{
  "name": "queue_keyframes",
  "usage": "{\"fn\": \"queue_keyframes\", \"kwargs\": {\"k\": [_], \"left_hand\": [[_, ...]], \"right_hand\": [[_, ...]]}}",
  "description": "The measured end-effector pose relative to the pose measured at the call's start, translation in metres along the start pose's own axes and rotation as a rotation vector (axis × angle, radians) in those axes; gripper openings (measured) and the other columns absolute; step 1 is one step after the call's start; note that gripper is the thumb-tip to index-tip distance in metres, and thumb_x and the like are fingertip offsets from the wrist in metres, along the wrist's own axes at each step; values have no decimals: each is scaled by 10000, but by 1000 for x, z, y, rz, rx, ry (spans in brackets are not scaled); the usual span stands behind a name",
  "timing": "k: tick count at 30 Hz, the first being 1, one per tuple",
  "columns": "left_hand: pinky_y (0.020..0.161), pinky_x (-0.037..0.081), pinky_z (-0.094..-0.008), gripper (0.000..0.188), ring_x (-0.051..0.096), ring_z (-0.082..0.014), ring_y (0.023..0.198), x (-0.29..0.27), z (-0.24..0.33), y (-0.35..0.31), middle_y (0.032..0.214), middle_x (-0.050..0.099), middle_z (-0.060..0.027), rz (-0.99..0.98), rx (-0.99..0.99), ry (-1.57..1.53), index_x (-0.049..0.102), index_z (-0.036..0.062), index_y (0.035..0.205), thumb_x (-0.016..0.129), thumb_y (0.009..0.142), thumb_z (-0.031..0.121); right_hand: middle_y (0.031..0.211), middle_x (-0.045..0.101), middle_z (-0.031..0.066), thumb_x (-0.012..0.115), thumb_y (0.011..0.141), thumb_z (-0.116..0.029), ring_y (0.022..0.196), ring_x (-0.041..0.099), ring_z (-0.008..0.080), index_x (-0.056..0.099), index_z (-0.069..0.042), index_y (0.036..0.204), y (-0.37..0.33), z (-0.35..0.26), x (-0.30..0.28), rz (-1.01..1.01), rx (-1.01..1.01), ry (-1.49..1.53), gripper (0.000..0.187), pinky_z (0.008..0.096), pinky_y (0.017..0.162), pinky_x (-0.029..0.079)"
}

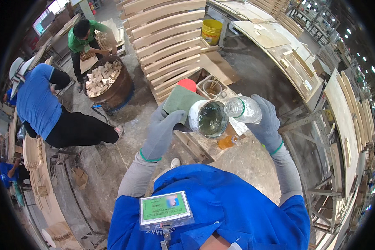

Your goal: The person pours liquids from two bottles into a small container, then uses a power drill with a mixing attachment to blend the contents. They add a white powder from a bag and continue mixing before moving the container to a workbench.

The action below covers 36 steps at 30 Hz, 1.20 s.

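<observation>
My left hand (160,129), in a grey glove, is closed around a white tub (193,116) tipped so that its mouth shows, with dark glossy contents inside. A flat grey-green rectangular piece (180,101) lies against the tub and the left fingers; whether it is also gripped, I cannot tell. In my gloved right hand (266,125) is a clear plastic bottle (251,110), tilted with its uncapped mouth at the tub's rim. Below them, on a worktop, stand a small orange bottle (228,142) and a cup with sticks (212,87). A red round thing (187,85) shows behind the green piece.
Curved wooden slats (166,37) are stacked ahead, beside a yellow bucket (211,31). At left, a rusty drum (112,92) holds wood offcuts, with a person in green (80,41) and another in blue (39,98) nearby. A bench with boards (275,41) runs along the right.
</observation>
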<state>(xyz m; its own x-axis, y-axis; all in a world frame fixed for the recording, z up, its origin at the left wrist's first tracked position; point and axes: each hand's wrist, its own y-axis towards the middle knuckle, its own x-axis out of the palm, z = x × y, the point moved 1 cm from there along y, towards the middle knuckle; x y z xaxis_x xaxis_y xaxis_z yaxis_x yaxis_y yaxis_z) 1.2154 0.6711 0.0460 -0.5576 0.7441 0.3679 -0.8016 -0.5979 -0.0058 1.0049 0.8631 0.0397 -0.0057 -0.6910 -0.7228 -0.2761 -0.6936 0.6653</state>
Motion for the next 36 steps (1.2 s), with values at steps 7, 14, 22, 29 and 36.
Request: {"fn": "queue_keyframes", "kwargs": {"k": [7,14,22,29,36], "left_hand": [[626,548,-258,377,634,-139,771,4,4,2,999,627,-94,-16,26,16,484,-30,1211,504,855,92],[677,513,-225,431,596,-106,844,11,22,13,1033,604,-72,-52,75,140,453,-40,1243,480,824,57],[582,523,-239,422,597,-121,808,12,31,31,975,592,-71,-180,-27,319,480,-31,1213,465,817,115],[601,537,-244,301,596,-135,816,-7,25,62,1032,559,-106,-429,362,961,520,-20,1116,457,844,93],[639,524,-269,119,590,-176,846,5,35,58,1046,542,-131,-451,661,1291,528,29,945,467,846,54]], "right_hand": [[1102,558,71,689,575,-88,1037,523,235,529,-84,1154,8,3,-24,27,-156,-205,600,385,906,393],[1111,542,64,650,553,-58,1055,510,229,531,-110,1162,3,9,-25,33,-160,-265,623,413,947,350],[1087,533,54,632,567,-38,1034,516,217,537,-123,1143,-1,15,-26,91,-214,-366,590,415,916,358],[1069,528,51,630,569,-37,1024,518,210,541,-130,1135,-6,17,-30,110,-238,-429,581,414,906,360],[1107,533,52,661,586,-84,1048,508,217,525,-122,1176,-18,16,-34,-27,-137,-250,606,406,922,362]]}}
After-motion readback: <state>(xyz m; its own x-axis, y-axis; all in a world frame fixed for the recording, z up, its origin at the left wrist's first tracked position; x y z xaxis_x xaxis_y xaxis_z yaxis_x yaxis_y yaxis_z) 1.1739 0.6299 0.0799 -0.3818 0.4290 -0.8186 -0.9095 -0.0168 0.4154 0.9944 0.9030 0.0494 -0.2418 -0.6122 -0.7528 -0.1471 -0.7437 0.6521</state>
